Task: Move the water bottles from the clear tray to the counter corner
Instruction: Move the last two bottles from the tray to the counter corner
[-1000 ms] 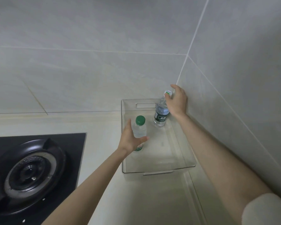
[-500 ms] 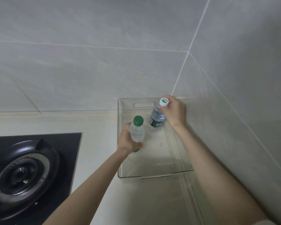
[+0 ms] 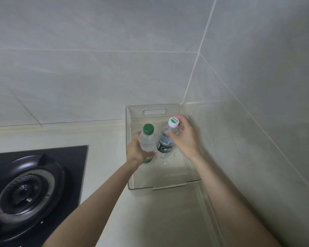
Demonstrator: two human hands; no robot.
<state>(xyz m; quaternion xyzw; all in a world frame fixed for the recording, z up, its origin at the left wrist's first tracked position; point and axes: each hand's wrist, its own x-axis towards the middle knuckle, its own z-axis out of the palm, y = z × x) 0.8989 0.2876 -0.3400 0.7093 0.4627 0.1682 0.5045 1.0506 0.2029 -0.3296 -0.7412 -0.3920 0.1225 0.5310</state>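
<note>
- Bottles: two small water bottles sit close together over the left half of the clear tray (image 3: 168, 186). Whether their bases rest on its floor cannot be told.
- Green-capped bottle (image 3: 147, 139): upright, with the left hand (image 3: 136, 153) wrapped round its lower body. The grip looks sound, so slip risk is judged low.
- White-capped bottle (image 3: 165, 141): tilted, top leaning right. The right hand (image 3: 186, 139) pinches it high, at the shoulder under the cap. A full bottle held this high may swing or slide through the fingers.
- Clearance between bottles: they are just beside each other, possibly touching. Lifting both at once could knock one against the other and loosen the weaker pinch.
- Tray walls: a low exit could catch a base on the rim and drag or tip the light tray.
- Destination: the tray itself fills the corner against both tiled walls (image 3: 257, 139), leaving little bare counter (image 3: 105, 148) there. A cramped set-down could topple a bottle.
- Surroundings: the gas hob (image 3: 25, 191) lies to the left, so a dropped bottle could roll onto it.
</note>
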